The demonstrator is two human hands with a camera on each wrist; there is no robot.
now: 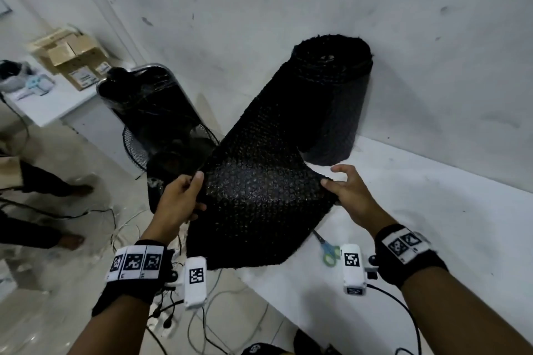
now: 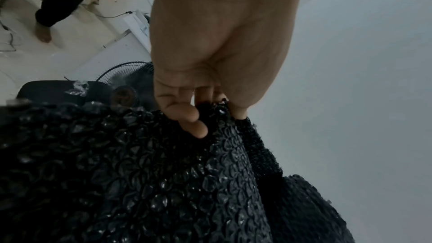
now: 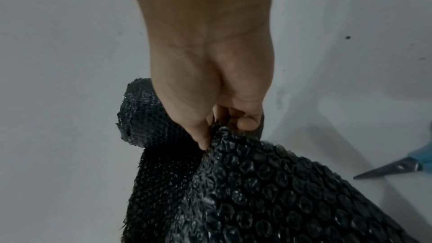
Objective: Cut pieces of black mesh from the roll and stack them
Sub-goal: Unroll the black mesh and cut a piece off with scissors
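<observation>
The white worktop carries the roll of black mesh, standing upright against the wall at about one o'clock. From it the unrolled mesh sheet runs down toward six o'clock, raised between both hands. The left hand pinches its edge at nine o'clock; the right hand pinches the opposite edge at three o'clock. The scissors lie untouched at five o'clock. Pulling harder could likely topple the standing roll, and uneven tension might skew the coming cut.
</observation>
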